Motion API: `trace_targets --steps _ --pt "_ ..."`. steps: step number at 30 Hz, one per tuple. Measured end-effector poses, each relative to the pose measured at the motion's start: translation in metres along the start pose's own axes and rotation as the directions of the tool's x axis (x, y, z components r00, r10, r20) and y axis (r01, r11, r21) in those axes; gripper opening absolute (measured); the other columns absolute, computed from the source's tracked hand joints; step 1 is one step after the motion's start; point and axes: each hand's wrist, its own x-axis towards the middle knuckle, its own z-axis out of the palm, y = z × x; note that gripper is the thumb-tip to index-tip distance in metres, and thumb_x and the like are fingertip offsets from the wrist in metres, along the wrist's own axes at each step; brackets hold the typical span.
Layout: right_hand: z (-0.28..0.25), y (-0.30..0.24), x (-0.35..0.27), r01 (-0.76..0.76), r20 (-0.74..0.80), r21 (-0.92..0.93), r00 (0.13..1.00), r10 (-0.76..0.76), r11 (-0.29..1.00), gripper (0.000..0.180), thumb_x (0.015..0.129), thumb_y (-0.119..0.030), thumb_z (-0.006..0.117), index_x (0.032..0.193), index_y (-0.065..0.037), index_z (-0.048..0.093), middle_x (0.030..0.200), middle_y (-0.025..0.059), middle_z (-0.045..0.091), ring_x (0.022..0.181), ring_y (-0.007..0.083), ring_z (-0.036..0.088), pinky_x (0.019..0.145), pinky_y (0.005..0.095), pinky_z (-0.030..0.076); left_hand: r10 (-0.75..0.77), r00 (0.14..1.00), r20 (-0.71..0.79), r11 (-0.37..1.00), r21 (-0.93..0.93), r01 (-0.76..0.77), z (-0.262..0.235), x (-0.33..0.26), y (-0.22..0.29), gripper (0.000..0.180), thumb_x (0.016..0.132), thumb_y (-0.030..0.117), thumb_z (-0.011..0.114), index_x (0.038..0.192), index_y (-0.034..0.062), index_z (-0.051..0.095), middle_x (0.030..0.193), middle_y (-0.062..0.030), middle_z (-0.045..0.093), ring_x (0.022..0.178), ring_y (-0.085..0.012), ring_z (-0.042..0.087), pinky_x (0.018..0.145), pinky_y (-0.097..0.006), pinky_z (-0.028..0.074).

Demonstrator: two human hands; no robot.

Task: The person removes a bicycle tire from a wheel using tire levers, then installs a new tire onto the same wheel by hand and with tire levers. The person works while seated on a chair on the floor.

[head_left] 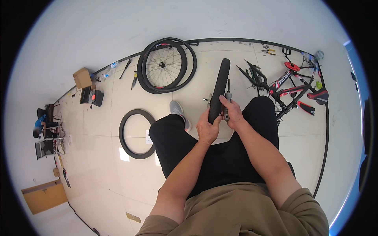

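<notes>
Item: tyre [219,88], black, knobbly, upright over your lap. Your left hand [207,129] gripped its lower end, fingers wrapped; your right hand [233,113] clasped a grey tool [227,103] beside it. Judged light, flexible, grippy; best held by the sidewalls.

The pale tiled floor [102,118] carries a loose black tyre [136,133] lying flat, a spoked wheel [163,65] leaning at the wall with another tyre, a stripped bicycle frame [293,88], cardboard boxes [82,77], and what look like pliers [269,50].
</notes>
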Motion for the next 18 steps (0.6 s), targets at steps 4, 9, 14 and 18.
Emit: trace_targets --steps 4,9,14,18 --pt "-0.002 -0.002 0.003 -0.102 0.125 0.015 0.987 0.099 0.995 0.035 0.090 -0.045 0.077 0.098 -0.012 0.066 0.082 -0.0020 0.064 0.060 0.0073 0.051 0.047 0.0241 0.040 0.019 1.000 0.006 0.999 0.049 -0.019 -0.004 0.001 -0.015 0.046 0.082 0.014 0.080 0.125 0.0060 0.066 0.104 -0.0175 0.072 0.095 -0.0324 0.072 0.085 -0.039 0.055" --pt "-0.010 0.004 0.011 -0.155 0.132 0.031 0.980 0.150 0.987 0.035 0.090 -0.044 0.078 0.099 -0.011 0.069 0.085 -0.0016 0.066 0.060 0.0067 0.051 0.050 0.0228 0.044 -0.017 0.999 0.050 0.999 -0.028 0.018 -0.003 0.004 -0.025 0.046 0.083 0.015 0.081 0.125 0.0050 0.066 0.102 -0.0155 0.073 0.091 -0.0277 0.072 0.082 -0.037 0.055" --pt "-0.007 0.004 0.009 -0.136 0.104 0.016 0.986 0.133 0.991 0.037 0.087 -0.044 0.081 0.098 -0.012 0.068 0.085 -0.0021 0.065 0.061 0.0069 0.050 0.051 0.0230 0.044 -0.110 0.991 0.075 0.993 -0.020 0.112 -0.006 0.000 -0.006 0.036 0.087 0.013 0.077 0.119 0.0017 0.067 0.099 -0.0074 0.076 0.089 -0.0126 0.071 0.083 -0.029 0.055" --pt "-0.001 0.004 0.010 -0.141 0.018 -0.037 0.990 0.142 0.989 0.041 0.082 -0.046 0.085 0.098 -0.013 0.066 0.084 -0.0037 0.064 0.068 0.0099 0.051 0.056 0.0284 0.044 -0.188 0.972 0.142 0.982 -0.006 0.191 -0.016 0.003 0.004 0.038 0.088 0.013 0.077 0.122 0.0014 0.065 0.102 -0.0063 0.075 0.090 -0.0124 0.070 0.084 -0.029 0.055"
